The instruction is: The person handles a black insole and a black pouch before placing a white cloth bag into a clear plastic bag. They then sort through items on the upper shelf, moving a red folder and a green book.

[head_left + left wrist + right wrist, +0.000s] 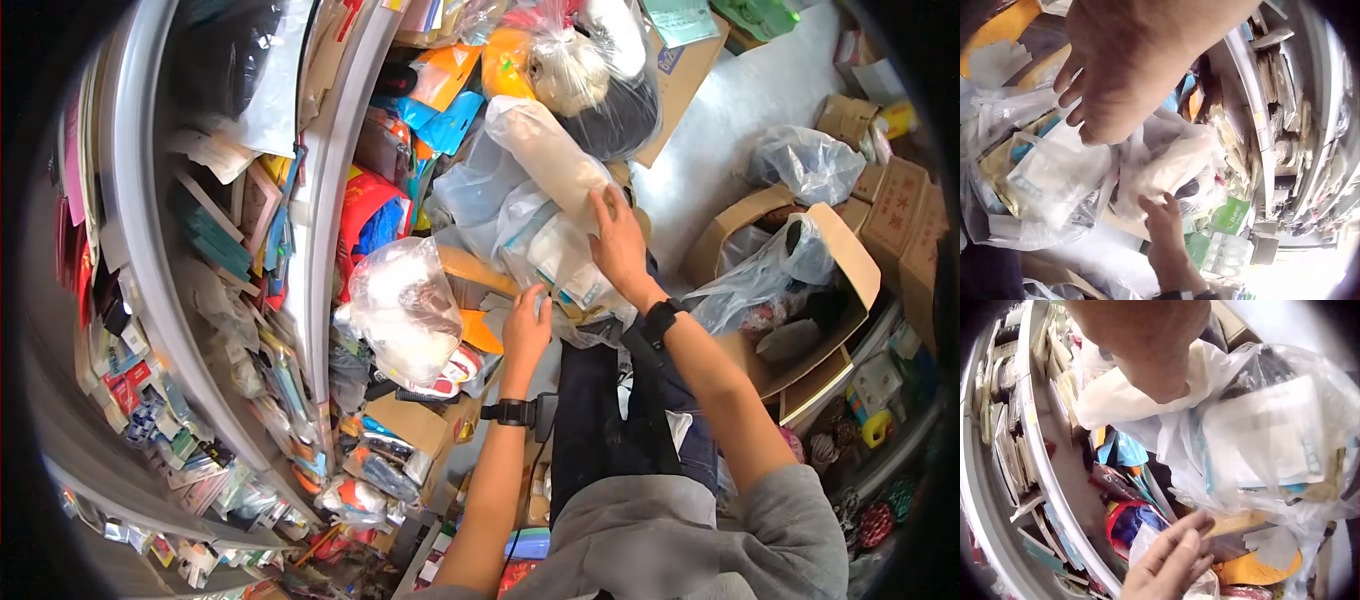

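In the head view my right hand (620, 245) lies with spread fingers against the end of a long cream plastic-wrapped bundle (545, 155). The left wrist view shows the same fingertips at the side of that bundle (1175, 165). Below it sits a clear plastic bag (520, 215) holding flat white packets (570, 260), seen close up in the right wrist view. My left hand (527, 330) hovers by the near side of this bag, fingers loosely bent and nothing between them. To its left is a clear bag with white contents (405, 305).
Grey shelves (315, 230) crammed with papers and packets run along the left. An open cardboard box (840, 270) with plastic bags stands on the right. A bag of stuffed things (570, 80) lies at the far end, beside a bare grey floor (715, 130). Orange packaging (482, 330) sits near my left hand.
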The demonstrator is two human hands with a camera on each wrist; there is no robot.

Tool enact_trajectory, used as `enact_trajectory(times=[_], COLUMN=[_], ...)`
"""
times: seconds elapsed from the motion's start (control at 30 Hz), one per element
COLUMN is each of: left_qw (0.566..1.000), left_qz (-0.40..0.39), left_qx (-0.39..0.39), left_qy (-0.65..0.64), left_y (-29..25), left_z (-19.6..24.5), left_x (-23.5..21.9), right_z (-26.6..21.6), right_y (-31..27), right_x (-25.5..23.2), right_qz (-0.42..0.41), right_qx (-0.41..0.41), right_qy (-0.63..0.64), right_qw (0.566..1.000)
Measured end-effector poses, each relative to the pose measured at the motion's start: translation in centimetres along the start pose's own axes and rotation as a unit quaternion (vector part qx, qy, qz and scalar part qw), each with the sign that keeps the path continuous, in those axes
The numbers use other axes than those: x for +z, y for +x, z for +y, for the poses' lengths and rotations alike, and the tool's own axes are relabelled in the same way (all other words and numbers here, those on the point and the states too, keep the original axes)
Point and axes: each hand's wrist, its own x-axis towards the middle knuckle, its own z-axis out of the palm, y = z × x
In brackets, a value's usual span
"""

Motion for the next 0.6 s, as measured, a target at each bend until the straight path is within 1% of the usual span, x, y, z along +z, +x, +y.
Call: enact_trajectory(times=[0.03,0.1,0.13,0.17,0.2,0.23,0.27,0.33,0.37,0.43,0.47,0.5,0.53,0.6], left_qw=[1.0,0.999,0.999,0.998,0.996,0.996,0.996,0.992,0.993,0.994,0.995,0.996,0.996,0.997], left_qz=[0.002,-0.04,-0.038,-0.063,-0.087,-0.085,-0.081,-0.124,-0.114,-0.103,-0.096,-0.09,-0.081,-0.073], left_qx=[0.001,0.023,0.025,0.015,0.006,0.009,0.01,-0.019,-0.015,-0.007,0.002,-0.006,-0.005,-0.001], left_qy=[-0.002,0.018,0.017,0.024,0.032,0.033,0.032,0.028,0.026,0.022,0.017,0.025,0.025,0.023], left_y=[-0.4,-1.2,-1.6,-2.0,-2.3,-2.7,-2.9,-3.0,-3.1,-3.0,-2.8,-2.5,-2.1,-1.2], left_z=[-0.7,-1.9,-2.4,-2.8,-2.8,-2.8,-2.9,-2.3,-2.0,-1.3,-0.9,-0.3,0.2,1.1], left_x=[0.3,1.2,1.6,2.1,2.4,2.8,3.1,3.1,3.2,3.0,2.9,2.6,2.3,1.4], right_z=[0.4,1.1,1.4,1.7,1.9,2.0,2.2,1.8,1.5,1.2,0.9,0.5,0.4,0.2], right_y=[0.2,0.8,1.0,1.4,1.9,2.4,3.3,5.2,6.2,7.7,8.2,8.7,8.7,8.2], right_x=[-0.5,-1.7,-2.2,-2.6,-3.1,-3.4,-3.7,-4.6,-4.9,-4.8,-4.7,-4.7,-4.4,-4.6], right_qz=[0.006,0.022,0.026,0.018,0.043,0.068,0.057,0.058,0.058,0.047,0.013,-0.021,-0.021,-0.049], right_qx=[-0.009,-0.014,-0.016,0.003,-0.003,-0.009,0.002,-0.013,-0.025,-0.048,-0.039,-0.032,-0.036,-0.034], right_qy=[-0.005,-0.009,-0.003,-0.001,-0.001,-0.001,-0.005,-0.008,-0.012,-0.002,-0.001,0.0,-0.013,-0.036], right_qw=[1.0,1.0,1.0,1.0,0.999,0.998,0.998,0.998,0.998,0.998,0.999,0.999,0.999,0.998])
